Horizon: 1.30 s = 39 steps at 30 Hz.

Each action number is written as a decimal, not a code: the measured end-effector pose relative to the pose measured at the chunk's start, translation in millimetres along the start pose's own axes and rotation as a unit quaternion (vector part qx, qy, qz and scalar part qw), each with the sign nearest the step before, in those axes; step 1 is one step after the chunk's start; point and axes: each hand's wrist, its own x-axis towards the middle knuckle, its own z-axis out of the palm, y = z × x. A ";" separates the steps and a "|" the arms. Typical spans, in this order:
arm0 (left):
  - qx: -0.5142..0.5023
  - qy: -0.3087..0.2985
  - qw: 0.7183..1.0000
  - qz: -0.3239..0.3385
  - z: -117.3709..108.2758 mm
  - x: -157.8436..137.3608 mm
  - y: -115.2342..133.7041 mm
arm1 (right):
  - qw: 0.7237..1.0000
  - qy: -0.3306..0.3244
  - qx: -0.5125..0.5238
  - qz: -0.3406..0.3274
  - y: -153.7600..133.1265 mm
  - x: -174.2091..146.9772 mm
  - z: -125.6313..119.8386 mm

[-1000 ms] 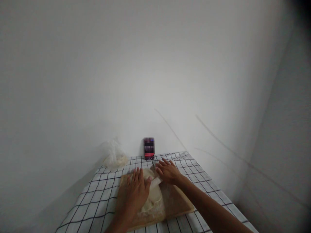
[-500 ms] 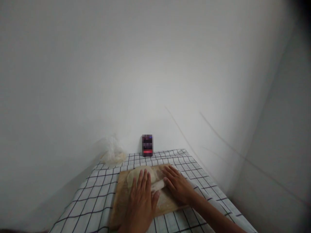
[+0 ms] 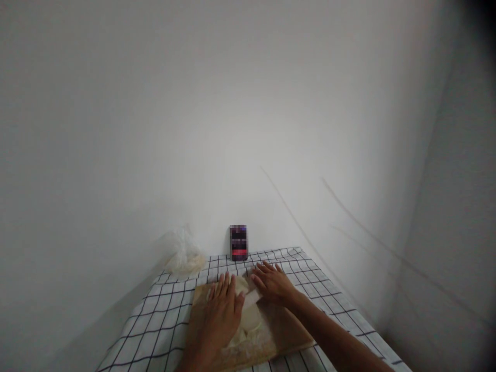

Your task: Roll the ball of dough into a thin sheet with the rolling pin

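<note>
A pale rolling pin (image 3: 252, 298) lies across flattened dough (image 3: 250, 319) on a floured wooden board (image 3: 289, 338). My left hand (image 3: 222, 312) rests palm down over the pin's left end, fingers stretched forward. Over its right end lies my right hand (image 3: 273, 283), also palm down with the fingers extended. Only the middle of the pin shows between the hands. Part of the dough is hidden under my left hand, and a stretch of it shows on the near side of the pin with an uneven edge.
A black-and-white checked cloth (image 3: 155, 320) covers the table. Against the white wall at the back stands a dark, pixelated upright object (image 3: 238, 243) with a red band. To its left sits a clear plastic bag (image 3: 185, 258) with something pale inside.
Both hands and the rolling pin have moved away from me across the dough. More dough now shows on the near side of the pin. The view has tilted slightly.
</note>
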 end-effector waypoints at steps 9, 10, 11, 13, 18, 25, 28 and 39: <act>-0.012 0.008 1.000 -0.017 0.0 -0.7 2.8 | 1.000 0.019 0.001 0.007 -1.8 -14.9 3.6; -0.036 0.007 0.999 -0.005 -1.4 -2.1 3.4 | 1.000 0.020 0.008 -0.006 -0.6 -26.1 1.6; -0.069 0.003 0.998 0.005 -3.7 -3.3 3.0 | 0.999 0.022 0.018 -0.024 0.4 -37.2 -1.0; -0.158 -0.011 0.987 -0.006 -11.5 -5.2 0.1 | 0.997 0.031 0.045 -0.058 2.0 -56.9 -6.3; -0.333 0.009 0.933 -0.134 -42.2 -17.0 -7.8 | 0.996 0.060 0.056 -0.037 8.8 -86.0 -12.8; -0.377 0.033 0.908 -0.179 -61.0 -45.6 -17.6 | 0.992 0.053 0.112 -0.032 13.5 -122.9 -13.1; -0.374 0.034 0.904 -0.203 -54.3 -51.1 -24.3 | 0.991 0.062 0.120 -0.019 12.9 -131.6 -13.0; -0.268 -0.067 0.950 -0.146 -73.6 -3.1 -21.9 | 0.970 0.124 0.208 0.010 37.8 -133.1 -16.3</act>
